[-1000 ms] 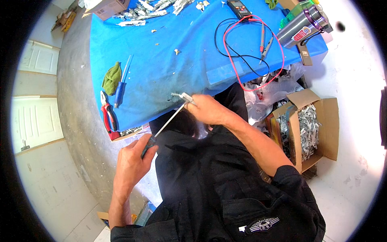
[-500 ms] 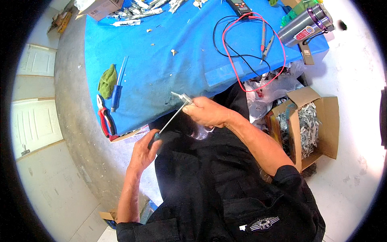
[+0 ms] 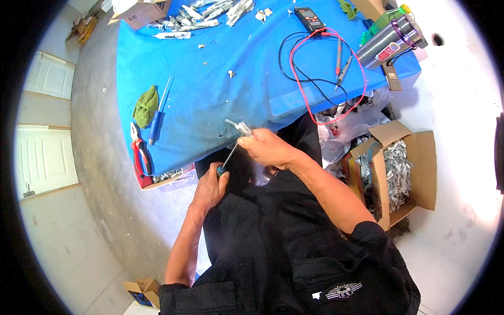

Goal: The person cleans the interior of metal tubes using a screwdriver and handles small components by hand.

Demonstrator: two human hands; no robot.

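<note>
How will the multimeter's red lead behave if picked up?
Probably floppy: the red lead lies in a wide, loose loop. It may snag, since it crosses the black lead. Lifting it could tug the multimeter, which it appears to run to; it might slide too, as part droops past the blue table cover.

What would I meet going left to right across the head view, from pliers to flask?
Red-and-black pliers, blue-handled screwdriver, left hand gripping a teal-handled tool, right hand holding a small pale part, multimeter, steel flask.
</note>
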